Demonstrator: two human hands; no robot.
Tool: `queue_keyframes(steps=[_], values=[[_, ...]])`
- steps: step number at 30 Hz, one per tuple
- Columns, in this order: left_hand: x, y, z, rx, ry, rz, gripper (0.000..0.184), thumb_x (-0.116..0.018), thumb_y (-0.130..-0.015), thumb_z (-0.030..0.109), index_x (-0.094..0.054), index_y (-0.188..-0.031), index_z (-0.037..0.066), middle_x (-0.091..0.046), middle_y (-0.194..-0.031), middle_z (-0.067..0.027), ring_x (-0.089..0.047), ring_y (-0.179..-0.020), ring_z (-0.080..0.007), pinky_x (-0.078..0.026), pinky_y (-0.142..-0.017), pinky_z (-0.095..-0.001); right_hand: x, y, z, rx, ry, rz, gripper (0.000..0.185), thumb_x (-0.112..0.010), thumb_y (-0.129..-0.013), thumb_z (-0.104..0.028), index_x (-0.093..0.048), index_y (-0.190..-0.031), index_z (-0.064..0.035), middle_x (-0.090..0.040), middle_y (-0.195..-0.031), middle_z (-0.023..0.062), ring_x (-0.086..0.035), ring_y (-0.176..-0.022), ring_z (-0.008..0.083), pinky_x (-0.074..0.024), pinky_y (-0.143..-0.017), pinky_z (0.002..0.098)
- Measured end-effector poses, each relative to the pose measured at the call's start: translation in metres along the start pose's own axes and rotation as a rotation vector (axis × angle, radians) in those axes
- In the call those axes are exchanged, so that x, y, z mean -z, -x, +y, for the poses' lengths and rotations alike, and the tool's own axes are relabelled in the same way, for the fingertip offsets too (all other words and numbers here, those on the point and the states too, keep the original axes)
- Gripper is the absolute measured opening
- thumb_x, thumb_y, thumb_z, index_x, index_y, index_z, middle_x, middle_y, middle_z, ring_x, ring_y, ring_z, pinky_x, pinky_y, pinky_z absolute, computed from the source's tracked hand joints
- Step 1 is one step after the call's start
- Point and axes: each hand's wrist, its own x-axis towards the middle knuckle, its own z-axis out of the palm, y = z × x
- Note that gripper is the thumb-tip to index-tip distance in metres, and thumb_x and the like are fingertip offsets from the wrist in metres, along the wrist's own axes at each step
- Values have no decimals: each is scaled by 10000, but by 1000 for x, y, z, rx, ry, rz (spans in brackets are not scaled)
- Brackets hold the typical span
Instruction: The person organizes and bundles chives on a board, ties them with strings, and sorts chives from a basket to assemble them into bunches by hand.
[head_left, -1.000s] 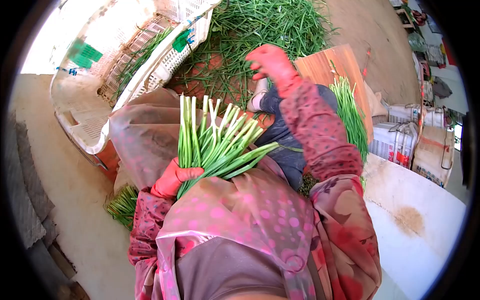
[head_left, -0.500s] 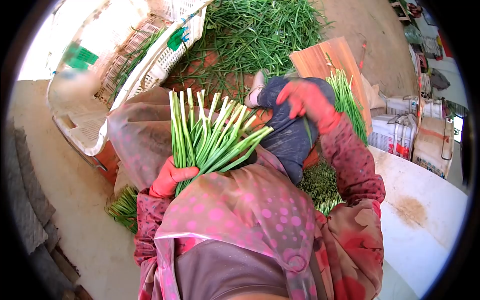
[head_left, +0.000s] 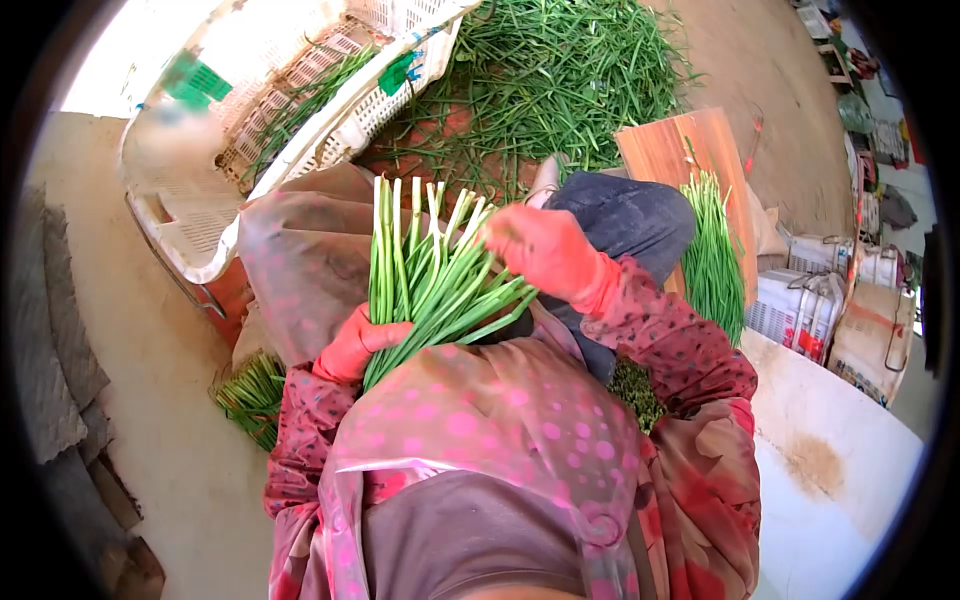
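Note:
My left hand point(head_left: 362, 345), in a red rubber glove, is wrapped round the lower part of a bunch of green stalks point(head_left: 425, 275) with pale ends. The bunch fans out upward over my lap, several stalks leaning to the right. At the pale ends on the right side is my right hand point(head_left: 550, 255), also red-gloved, with its fingers curled together on the stalk ends. Its fingertips are slightly blurred and partly cover those ends. A polka-dot plastic apron point(head_left: 480, 420) lies beneath the bunch.
Loose green leaves point(head_left: 580, 80) are heaped on the floor ahead. A white plastic basket point(head_left: 345, 125) stands at upper left. To the right, more green stalks point(head_left: 712, 260) lean on a wooden board point(head_left: 690, 150). Another green bundle point(head_left: 252, 400) lies at left. White crates point(head_left: 790, 305) stand far right.
My right hand has moved left from above my knee to the pale ends of the bunch, its fingers drawing together. The left hand keeps its hold. The view has shifted slightly.

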Motion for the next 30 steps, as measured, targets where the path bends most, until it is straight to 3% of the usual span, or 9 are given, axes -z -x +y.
queue_keyframes(steps=[7,9,10,11,15,21,24,27,30], values=[[-23,3,13,-39,-21,13,439,-710,-807,162,-586,-1194,-5,-639,-1119,-58,-595,-996,-148,-456,-895,-292,77,-94,66,-444,-363,441,217,-514,-924,-219,-638,-1006,-60,-644,-768,62,-624,-683,117,-499,-603,301],[-26,6,15,-58,-25,43,450,-706,-812,166,-576,-1207,-7,-635,-1131,-60,-593,-1005,-150,-454,-903,-293,99,-116,100,-490,-79,485,252,-549,-904,-252,-632,-1037,-55,-662,-914,84,-611,-742,136,-479,-668,261],[-29,6,15,-53,21,41,464,-704,-816,173,-566,-1220,-9,-629,-1147,-64,-590,-1015,-153,-452,-911,-295,110,-117,115,-389,551,292,317,-592,-870,-263,-616,-1115,-62,-647,-1083,139,-635,-936,237,-490,-817,328],[-30,6,16,-51,67,37,478,-701,-820,180,-555,-1232,-11,-623,-1163,-68,-588,-1025,-155,-451,-918,-297,104,-118,90,-378,550,290,317,-592,-870,-263,-616,-1115,-62,-647,-1083,139,-635,-936,237,-490,-817,328],[-24,5,12,-27,77,72,456,-658,-870,247,-545,-1242,8,-625,-1132,-48,-590,-1004,-130,-464,-892,-289,37,-93,-2,358,258,-125,332,-674,-794,-311,-661,-1066,-122,-586,-1237,118,-512,-1195,290,-382,-1011,396],[-27,5,11,-30,46,142,422,-625,-896,301,-570,-1210,24,-641,-1081,-22,-606,-934,-100,-479,-839,-262,-31,-80,-6,415,454,-288,204,-646,-786,-240,-675,-922,-91,-634,-1123,85,-546,-1133,284,-401,-973,426],[-23,6,7,-35,57,146,411,-617,-899,326,-593,-1181,28,-653,-1048,-17,-616,-901,-98,-486,-816,-258,-34,-85,13,352,1070,-231,171,-639,-788,-210,-645,-855,-53,-654,-970,77,-600,-968,277,-440,-903,416],[-18,4,4,-32,74,131,416,-603,-903,358,-607,-1158,29,-661,-1021,-17,-624,-878,-100,-491,-802,-258,6,-100,17,241,475,-79,149,-660,-776,-199,-631,-828,-62,-659,-941,82,-608,-933,281,-460,-866,419],[-16,3,5,-26,91,101,444,-587,-906,400,-610,-1147,27,-664,-1014,-23,-627,-873,-103,-494,-799,-261,20,-104,-26,542,367,-125,162,-692,-756,-221,-636,-825,-86,-664,-957,72,-608,-958,278,-459,-875,430]])
